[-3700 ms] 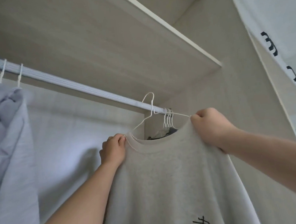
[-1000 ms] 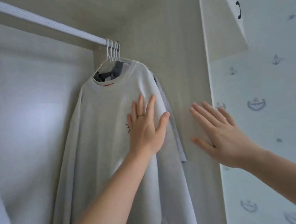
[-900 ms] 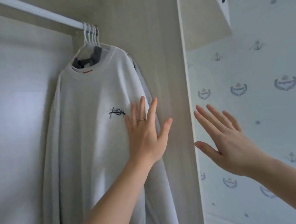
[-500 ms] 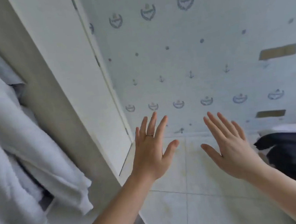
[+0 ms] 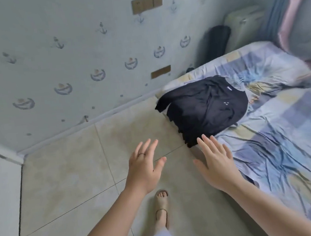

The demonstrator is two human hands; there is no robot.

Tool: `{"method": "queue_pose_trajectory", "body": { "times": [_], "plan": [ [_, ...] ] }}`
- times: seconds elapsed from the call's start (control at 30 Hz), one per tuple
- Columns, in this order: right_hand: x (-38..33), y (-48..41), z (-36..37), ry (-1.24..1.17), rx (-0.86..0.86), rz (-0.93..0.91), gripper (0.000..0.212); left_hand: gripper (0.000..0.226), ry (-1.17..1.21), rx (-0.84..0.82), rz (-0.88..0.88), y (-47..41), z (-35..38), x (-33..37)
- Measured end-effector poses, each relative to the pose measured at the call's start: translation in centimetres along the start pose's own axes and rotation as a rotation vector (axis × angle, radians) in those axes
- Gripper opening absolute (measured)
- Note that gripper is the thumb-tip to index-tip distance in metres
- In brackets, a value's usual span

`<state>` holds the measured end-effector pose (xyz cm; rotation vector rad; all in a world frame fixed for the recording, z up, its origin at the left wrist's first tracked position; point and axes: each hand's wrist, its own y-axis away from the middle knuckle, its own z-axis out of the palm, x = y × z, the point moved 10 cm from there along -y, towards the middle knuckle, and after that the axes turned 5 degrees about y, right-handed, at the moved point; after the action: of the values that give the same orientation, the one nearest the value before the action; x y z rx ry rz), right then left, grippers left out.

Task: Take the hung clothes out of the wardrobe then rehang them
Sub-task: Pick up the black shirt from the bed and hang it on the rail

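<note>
Now | left hand (image 5: 143, 169), right hand (image 5: 218, 166): grip released | dark garment (image 5: 207, 108) heaped on bed (image 5: 287, 142) edge | sandalled foot (image 5: 160, 203) below

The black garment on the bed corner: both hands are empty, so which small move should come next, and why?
Probably reach the open, empty right hand forward and grip the black garment. It lies crumpled on the corner of the bed, partly over the edge, just beyond that hand. The left hand is open too and could help lift it.
</note>
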<state>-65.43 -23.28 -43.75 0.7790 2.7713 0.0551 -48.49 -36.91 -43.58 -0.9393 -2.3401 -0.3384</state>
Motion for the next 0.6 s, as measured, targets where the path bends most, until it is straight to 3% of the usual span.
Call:
{"method": "queue_pose_trajectory", "body": {
  "times": [0.27,0.6],
  "plan": [
    [8.3,-8.9,-0.3,-0.092,0.000,0.359,0.062,0.060,0.027,-0.281,0.079,-15.0,6.7,0.6],
    [15.8,-17.8,-1.3,-0.148,-0.005,0.605,0.064,0.061,-0.126,-0.468,0.283,-30.7,10.7,4.9]
  ]
}}
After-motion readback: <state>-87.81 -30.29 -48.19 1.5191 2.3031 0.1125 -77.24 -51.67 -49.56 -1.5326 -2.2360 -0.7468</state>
